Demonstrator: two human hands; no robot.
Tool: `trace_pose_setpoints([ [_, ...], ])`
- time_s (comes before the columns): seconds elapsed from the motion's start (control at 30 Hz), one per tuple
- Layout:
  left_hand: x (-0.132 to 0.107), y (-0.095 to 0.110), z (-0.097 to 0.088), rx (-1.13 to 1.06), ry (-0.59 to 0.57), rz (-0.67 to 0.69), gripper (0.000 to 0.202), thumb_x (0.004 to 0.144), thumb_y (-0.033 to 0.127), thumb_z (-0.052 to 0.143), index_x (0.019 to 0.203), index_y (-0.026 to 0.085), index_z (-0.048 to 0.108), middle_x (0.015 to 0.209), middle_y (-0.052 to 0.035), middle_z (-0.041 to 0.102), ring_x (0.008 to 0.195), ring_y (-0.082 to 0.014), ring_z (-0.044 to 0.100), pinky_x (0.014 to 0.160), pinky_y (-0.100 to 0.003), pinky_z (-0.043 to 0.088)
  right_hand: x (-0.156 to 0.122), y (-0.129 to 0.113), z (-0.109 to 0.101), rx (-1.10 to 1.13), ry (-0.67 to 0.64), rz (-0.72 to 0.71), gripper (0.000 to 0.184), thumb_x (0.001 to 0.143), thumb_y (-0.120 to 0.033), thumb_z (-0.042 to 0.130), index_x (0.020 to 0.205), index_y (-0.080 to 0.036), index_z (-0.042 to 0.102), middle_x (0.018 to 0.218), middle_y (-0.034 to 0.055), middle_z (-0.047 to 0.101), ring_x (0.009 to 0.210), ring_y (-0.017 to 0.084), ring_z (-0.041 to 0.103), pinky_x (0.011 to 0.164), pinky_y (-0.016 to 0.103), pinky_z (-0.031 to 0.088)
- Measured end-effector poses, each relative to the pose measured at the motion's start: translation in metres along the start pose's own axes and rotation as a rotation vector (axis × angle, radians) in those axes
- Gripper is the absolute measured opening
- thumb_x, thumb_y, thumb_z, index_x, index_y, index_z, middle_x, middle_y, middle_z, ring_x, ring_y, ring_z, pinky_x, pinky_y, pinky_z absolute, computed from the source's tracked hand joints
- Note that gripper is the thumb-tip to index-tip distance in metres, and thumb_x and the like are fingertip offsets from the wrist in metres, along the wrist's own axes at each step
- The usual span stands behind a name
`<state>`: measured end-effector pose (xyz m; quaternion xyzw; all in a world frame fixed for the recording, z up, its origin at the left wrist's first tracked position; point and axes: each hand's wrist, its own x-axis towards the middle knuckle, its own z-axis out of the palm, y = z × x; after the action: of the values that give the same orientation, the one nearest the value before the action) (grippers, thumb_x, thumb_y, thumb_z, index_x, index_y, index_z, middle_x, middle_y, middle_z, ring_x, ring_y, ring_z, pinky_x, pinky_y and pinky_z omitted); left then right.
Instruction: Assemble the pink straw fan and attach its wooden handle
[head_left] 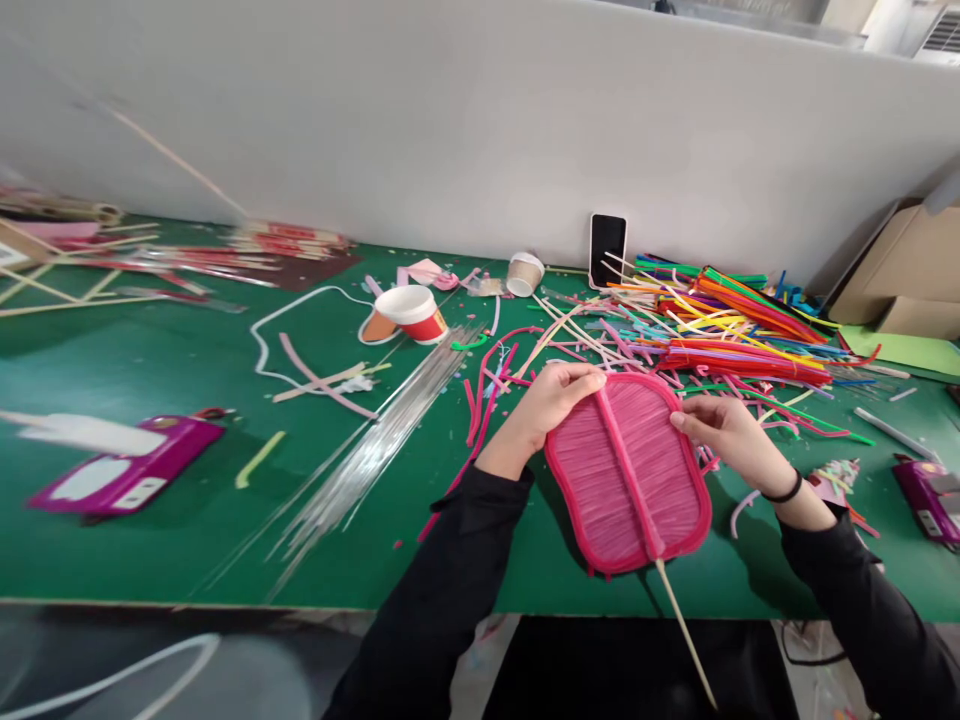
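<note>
Left hand: We see the left hand (562, 400) closed in a pinch on the top edge of the pink panel (589, 480), thumb laid across the front by the center strip (626, 460).
Right hand: We find the right hand (720, 430) gripping the panel's upper right edge between thumb and curled fingers, a dark band (785, 488) around the wrist.
Pink panel: Rounded and fuzzy-rimmed, it tilts between both hands over the near part of the green bench (202, 560); we cannot tell whether its lower rim touches the surface.
Thin stick: From the panel's lower end, we see a pale stick (686, 630) reach past the bench edge.
Around the hands: We count colorful fuzzy stems (742, 360) beyond the right hand, and clear rods (375, 440) left of the left forearm.
</note>
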<state>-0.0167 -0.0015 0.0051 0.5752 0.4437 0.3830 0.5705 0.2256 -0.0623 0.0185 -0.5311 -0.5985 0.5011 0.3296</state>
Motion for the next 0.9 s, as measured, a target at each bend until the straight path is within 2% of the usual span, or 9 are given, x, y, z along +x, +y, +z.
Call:
trace_pose_setpoints([
  [0.23, -0.001, 0.002, 0.0, -0.003, -0.001, 0.01, 0.03, 0.068, 0.046, 0.068, 0.068, 0.016, 0.066, 0.066, 0.0015, 0.06, 0.06, -0.0123, 0.05, 0.058, -0.024, 0.037, 0.002, 0.0, 0.006, 0.029, 0.053, -0.027, 0.048, 0.07, -0.066, 0.07, 0.074, -0.018, 0.063, 0.063, -0.0017, 0.057, 0.056, 0.011, 0.049, 0.053, 0.025, 0.038],
  [0.43, -0.002, 0.003, 0.0, 0.009, 0.026, 0.014, 0.03, 0.069, 0.047, 0.068, 0.068, 0.016, 0.066, 0.067, 0.0014, 0.059, 0.063, -0.0129, 0.05, 0.06, -0.025, 0.037, -0.009, 0.005, 0.003, -0.016, -0.042, 0.09, 0.053, 0.072, -0.07, 0.066, 0.076, -0.017, 0.065, 0.06, -0.0033, 0.049, 0.054, 0.009, 0.039, 0.051, 0.025, 0.031],
  [0.63, -0.001, 0.002, 0.0, 0.038, 0.052, 0.023, 0.033, 0.069, 0.048, 0.068, 0.064, 0.016, 0.063, 0.065, 0.0015, 0.058, 0.063, -0.0135, 0.05, 0.062, -0.026, 0.037, -0.005, 0.012, 0.009, -0.085, 0.033, 0.007, 0.058, 0.071, -0.073, 0.064, 0.058, -0.019, 0.05, 0.054, -0.0059, 0.036, 0.053, 0.008, 0.031, 0.049, 0.025, 0.024],
  [0.7, -0.002, 0.004, -0.001, 0.039, 0.055, 0.021, 0.033, 0.069, 0.049, 0.067, 0.064, 0.016, 0.063, 0.064, 0.0017, 0.058, 0.062, -0.0136, 0.05, 0.061, -0.026, 0.037, -0.005, 0.012, 0.01, -0.068, 0.042, 0.016, 0.057, 0.071, -0.073, 0.065, 0.061, -0.018, 0.055, 0.056, -0.0053, 0.039, 0.054, 0.008, 0.032, 0.05, 0.025, 0.024],
  [0.8, -0.003, 0.007, -0.001, 0.017, 0.081, 0.017, 0.033, 0.068, 0.05, 0.067, 0.065, 0.017, 0.063, 0.064, 0.0017, 0.059, 0.061, -0.0142, 0.05, 0.06, -0.026, 0.037, -0.01, 0.013, 0.008, -0.025, 0.001, 0.062, 0.058, 0.073, -0.073, 0.063, 0.075, -0.015, 0.066, 0.062, -0.0031, 0.048, 0.057, 0.009, 0.037, 0.052, 0.025, 0.028],
  [0.9, -0.003, 0.008, -0.001, -0.01, 0.116, 0.021, 0.032, 0.067, 0.05, 0.068, 0.066, 0.018, 0.064, 0.065, 0.0008, 0.061, 0.063, -0.0151, 0.052, 0.06, -0.027, 0.038, -0.017, 0.016, 0.005, 0.0, -0.029, 0.079, 0.057, 0.075, -0.072, 0.062, 0.079, -0.015, 0.069, 0.065, -0.0017, 0.052, 0.06, 0.011, 0.04, 0.055, 0.025, 0.032],
])
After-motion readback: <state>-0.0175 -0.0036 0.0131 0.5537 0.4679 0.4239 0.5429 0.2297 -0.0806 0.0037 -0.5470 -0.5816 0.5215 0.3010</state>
